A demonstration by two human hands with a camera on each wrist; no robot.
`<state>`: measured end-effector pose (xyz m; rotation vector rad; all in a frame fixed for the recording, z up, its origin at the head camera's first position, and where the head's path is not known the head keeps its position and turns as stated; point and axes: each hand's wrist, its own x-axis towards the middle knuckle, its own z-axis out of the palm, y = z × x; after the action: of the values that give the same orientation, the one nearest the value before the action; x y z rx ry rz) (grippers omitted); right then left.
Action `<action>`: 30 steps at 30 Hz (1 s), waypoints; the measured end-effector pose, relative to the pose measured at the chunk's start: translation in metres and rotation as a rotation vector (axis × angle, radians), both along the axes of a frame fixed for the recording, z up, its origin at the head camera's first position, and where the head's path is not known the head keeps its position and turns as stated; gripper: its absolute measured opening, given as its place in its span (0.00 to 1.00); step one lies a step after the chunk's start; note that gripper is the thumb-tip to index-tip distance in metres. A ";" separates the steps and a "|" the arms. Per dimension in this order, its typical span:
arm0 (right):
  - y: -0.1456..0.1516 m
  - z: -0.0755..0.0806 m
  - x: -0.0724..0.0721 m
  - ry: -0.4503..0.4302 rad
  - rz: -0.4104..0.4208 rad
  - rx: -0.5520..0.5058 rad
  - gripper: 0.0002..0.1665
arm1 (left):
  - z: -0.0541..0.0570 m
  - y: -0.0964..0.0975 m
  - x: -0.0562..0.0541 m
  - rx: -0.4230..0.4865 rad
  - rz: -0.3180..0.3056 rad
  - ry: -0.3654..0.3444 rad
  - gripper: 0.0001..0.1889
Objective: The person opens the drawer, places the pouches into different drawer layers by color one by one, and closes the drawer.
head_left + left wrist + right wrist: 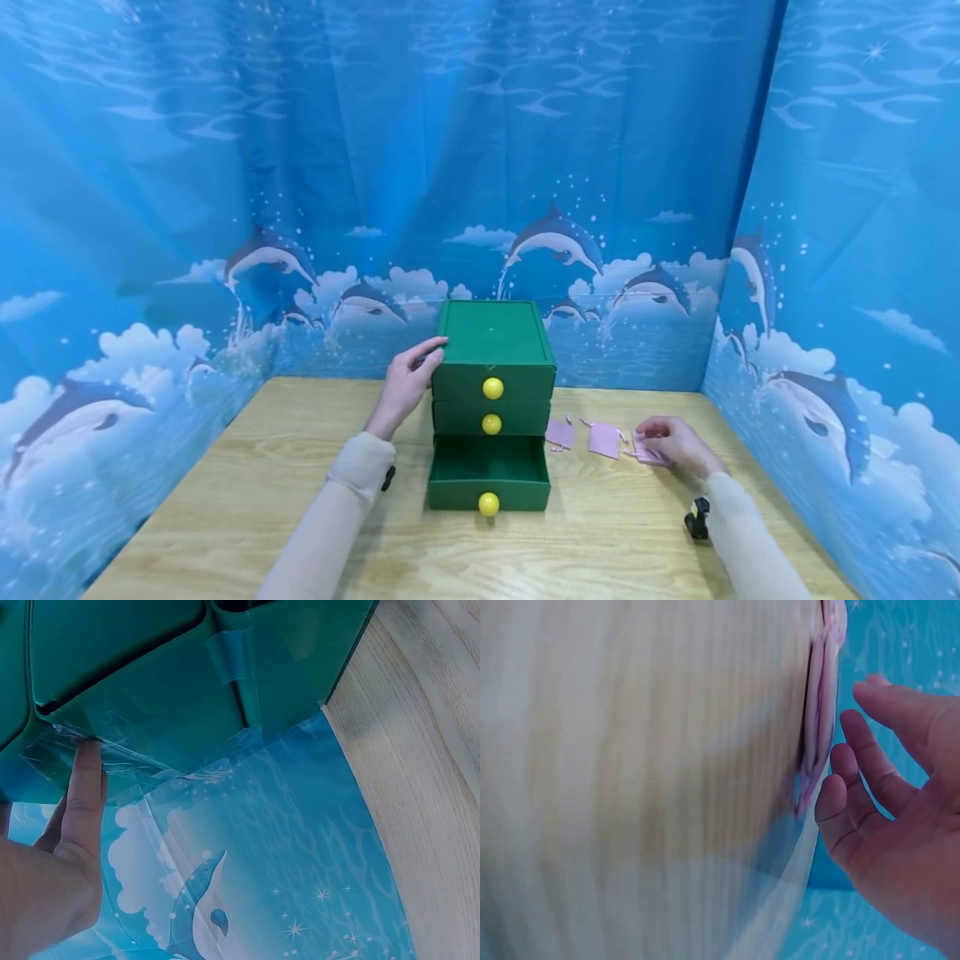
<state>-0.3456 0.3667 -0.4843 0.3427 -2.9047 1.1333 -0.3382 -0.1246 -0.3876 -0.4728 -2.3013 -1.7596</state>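
A green three-drawer cabinet (495,342) with yellow ball knobs stands mid-table. Its bottom drawer (487,471) is pulled out and looks empty; the upper two are closed. My left hand (411,379) rests with straight fingers against the cabinet's upper left edge. In the left wrist view the fingertips (84,776) touch the taped green wall (150,667). My right hand (675,442) lies on the table to the right, fingers relaxed at the rightmost pink cloth piece (647,455). The right wrist view shows that hand (885,795) beside the pink piece (817,712), not gripping it.
Two more pink garment-shaped pieces (560,433) (604,438) lie flat between the cabinet and my right hand. The wooden table (225,517) is walled on three sides by a blue dolphin-print curtain (825,333).
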 end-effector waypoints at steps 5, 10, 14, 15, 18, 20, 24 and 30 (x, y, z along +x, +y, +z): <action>0.015 -0.003 -0.002 -0.019 0.029 0.007 0.17 | 0.000 0.000 0.000 -0.008 0.010 0.000 0.25; 0.025 -0.005 -0.003 -0.035 0.028 0.004 0.18 | 0.000 0.000 -0.001 -0.009 0.005 0.002 0.26; 0.028 -0.003 -0.001 -0.058 0.027 0.009 0.19 | 0.000 0.000 -0.001 -0.008 -0.001 -0.001 0.26; 0.029 -0.002 0.000 -0.061 0.029 0.020 0.19 | 0.000 0.000 -0.001 -0.009 -0.001 -0.001 0.26; 0.029 0.001 0.002 -0.060 0.041 0.050 0.19 | 0.000 0.000 -0.001 -0.007 0.004 0.000 0.26; 0.029 0.002 0.003 -0.057 0.060 0.072 0.20 | -0.001 0.000 -0.001 -0.009 0.008 0.004 0.26; 0.031 0.004 0.004 -0.097 0.112 0.066 0.23 | -0.001 0.000 -0.001 -0.015 0.003 0.006 0.26; 0.032 0.003 0.007 -0.132 0.190 0.059 0.26 | -0.001 0.000 -0.003 -0.022 -0.002 -0.014 0.24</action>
<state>-0.3389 0.3990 -0.4817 0.5781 -3.0811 1.1354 -0.3409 -0.1247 -0.3886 -0.4679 -2.3327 -1.7461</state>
